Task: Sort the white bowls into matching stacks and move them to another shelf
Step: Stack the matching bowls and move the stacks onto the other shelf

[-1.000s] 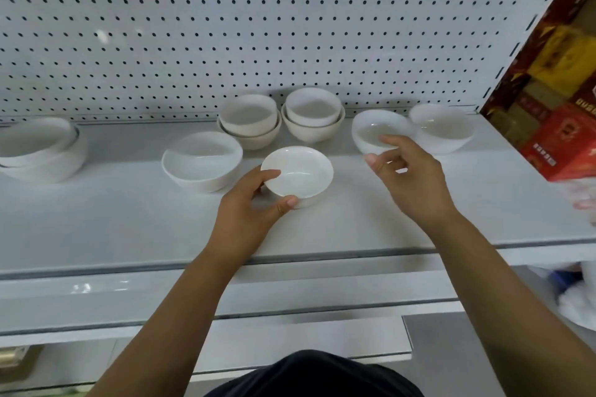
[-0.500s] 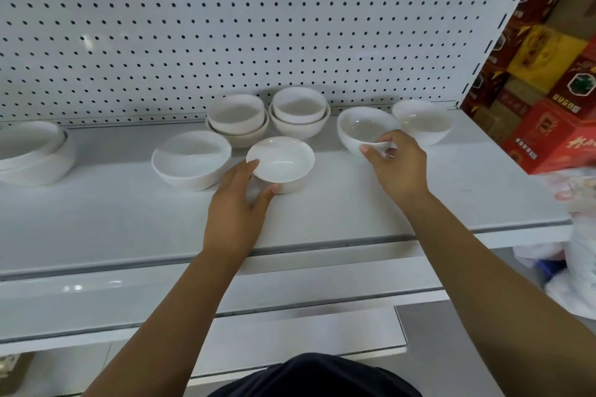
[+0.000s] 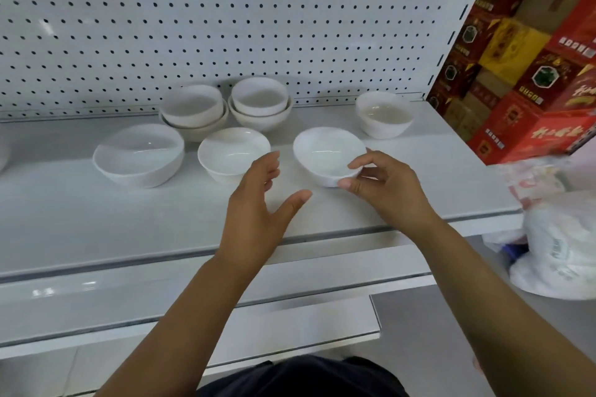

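Head view showed the white bowl (image 3: 327, 155) tilted towards me over the middle of the shelf (image 3: 96, 219). My right hand (image 3: 383, 190) pinched its near right rim, thumb under the edge and fingers curled over the top. I could not tell whether its base touched the shelf. My left hand (image 3: 258, 209) hung apart from it with nothing in it, fingers spread and thumb out, just in front of a second small bowl (image 3: 232, 151) that stood upright just beside the held one. Whether my fingertips touched that bowl I could not tell.

Left of the second small bowl sat a wide bowl (image 3: 138, 155), near it but not touching. Behind these, against the back, stood a left stack (image 3: 193, 109) and a right stack (image 3: 259, 100), each of two nested bowls. A lone bowl (image 3: 383, 114) sat well apart at the back right corner.

White pegboard (image 3: 193, 10) rose behind the shelf. Red and yellow cartons (image 3: 532, 74) were piled to the right, and a white plastic bag (image 3: 564, 251) lay below them.
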